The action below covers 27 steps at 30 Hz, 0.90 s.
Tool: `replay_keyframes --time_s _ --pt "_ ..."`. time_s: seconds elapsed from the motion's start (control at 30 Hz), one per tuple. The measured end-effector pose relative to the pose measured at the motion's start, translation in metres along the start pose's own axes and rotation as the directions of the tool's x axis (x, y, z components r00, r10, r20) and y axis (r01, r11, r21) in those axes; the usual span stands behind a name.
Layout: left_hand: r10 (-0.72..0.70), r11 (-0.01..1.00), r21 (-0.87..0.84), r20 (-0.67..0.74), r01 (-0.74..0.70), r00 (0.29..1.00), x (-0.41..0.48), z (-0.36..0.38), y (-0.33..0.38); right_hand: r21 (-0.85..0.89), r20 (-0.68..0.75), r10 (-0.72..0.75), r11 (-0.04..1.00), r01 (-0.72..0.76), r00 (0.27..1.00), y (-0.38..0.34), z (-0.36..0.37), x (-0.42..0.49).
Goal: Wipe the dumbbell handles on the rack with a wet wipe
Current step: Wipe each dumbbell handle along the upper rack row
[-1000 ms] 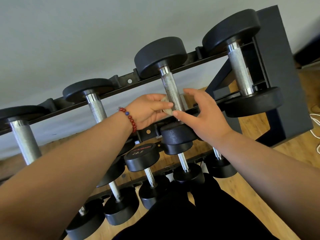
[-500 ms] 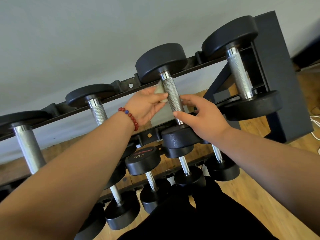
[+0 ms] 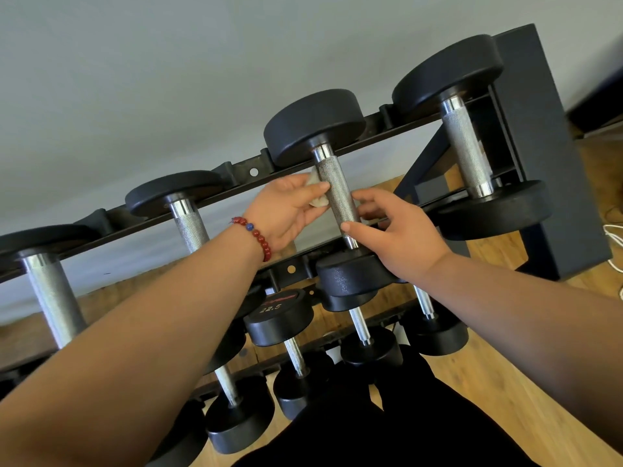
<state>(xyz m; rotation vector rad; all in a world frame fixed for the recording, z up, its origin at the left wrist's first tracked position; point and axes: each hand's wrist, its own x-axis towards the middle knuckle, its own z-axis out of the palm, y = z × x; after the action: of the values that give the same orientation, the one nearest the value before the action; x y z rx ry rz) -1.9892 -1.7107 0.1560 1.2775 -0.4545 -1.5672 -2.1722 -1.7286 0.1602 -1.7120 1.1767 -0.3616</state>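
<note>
Right now the left hand (image 3: 286, 214) pinches a crumpled, pale wet wipe (image 3: 317, 197) between thumb and fingertips and presses it against the left side of a knurled steel handle (image 3: 337, 193). That handle belongs to the dumbbell (image 3: 315, 124) lying second from the right end of the rack (image 3: 236, 171) on its top tier, with one black head at the back rail and the other at the front rail. The right hand (image 3: 401, 237) comes in from the other side. Its thumb tip touches the lower front of the handle and its curled fingers close on the handle's right side. A bead bracelet (image 3: 258, 239), red with one blue bead, circles the left wrist.

At the rack's right end, beside the dark side panel (image 3: 546, 163), lies the largest dumbbell (image 3: 465, 153). Toward the left edge of the same tier lie a mid-size dumbbell (image 3: 188, 217) and, partly cut off by the view, an outer dumbbell (image 3: 50, 298).

On the tier below, under the left wrist, a labelled dumbbell (image 3: 279, 318) shows the white figures "22.5" on its end face. A line of red lettering arcs above the number but is too blurred to read. Smaller dumbbells line the lower tiers.

Behind the rack stands a pale wall (image 3: 168, 79). Beneath it runs a wooden floor (image 3: 505, 382), with a white cable (image 3: 612, 237) just past the side panel and black clothing (image 3: 387, 426) at the bottom of the view.
</note>
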Motion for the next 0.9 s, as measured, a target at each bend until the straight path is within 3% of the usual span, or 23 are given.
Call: replay_keyframes --time_s 0.13,0.23,0.43,0.57,0.73,0.9 --pt "0.036 0.988 -0.146 -0.048 -0.043 0.998 0.006 -0.001 0.004 -0.013 -0.004 -0.010 1.000 0.010 1.000 0.000 0.000 0.000" --pt "-0.012 0.979 -0.204 -0.010 0.009 1.000 0.002 0.001 -0.009 -0.009 -0.001 -0.019 1.000 0.019 1.000 0.000 -0.001 0.001" --pt "0.032 0.975 -0.217 -0.063 -0.045 0.998 0.011 0.001 -0.001 -0.005 0.004 -0.027 1.000 0.027 1.000 0.000 -0.001 0.001" --pt "-0.041 0.985 -0.169 -0.020 0.037 0.999 0.000 0.003 -0.012 0.015 0.014 -0.034 0.999 0.034 0.999 0.002 -0.001 0.001" --pt "0.027 0.985 -0.161 -0.175 -0.055 0.984 0.007 0.000 0.005 0.012 0.016 -0.038 0.999 0.038 0.999 0.002 -0.002 0.001" --pt "-0.079 0.991 -0.116 -0.134 0.063 0.988 -0.006 0.010 -0.018 0.004 0.004 -0.050 0.999 0.050 0.999 0.002 0.000 0.001"
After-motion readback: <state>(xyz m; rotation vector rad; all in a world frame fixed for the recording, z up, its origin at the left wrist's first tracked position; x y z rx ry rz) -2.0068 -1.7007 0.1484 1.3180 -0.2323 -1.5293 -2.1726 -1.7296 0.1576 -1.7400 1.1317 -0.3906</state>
